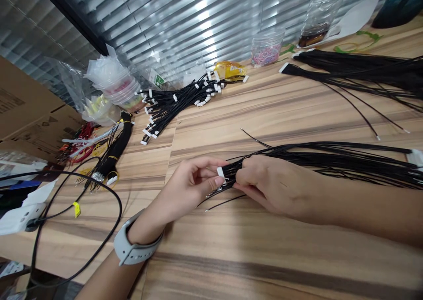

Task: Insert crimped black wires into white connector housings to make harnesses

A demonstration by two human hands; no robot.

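Observation:
My left hand, with a grey watch on its wrist, pinches a small white connector between thumb and fingers. Right beside it, my right hand is closed in a pinch on thin black wires at that connector. These wires belong to a long loose bundle of black wires that runs off to the right across the wooden table. A few stray wire ends lie just below my hands.
A heap of black wires with white connectors lies at the back centre; another black bundle at the back right. Plastic bags, a jar of small coloured bits, a bottle, cardboard boxes and a looped black cable stand around.

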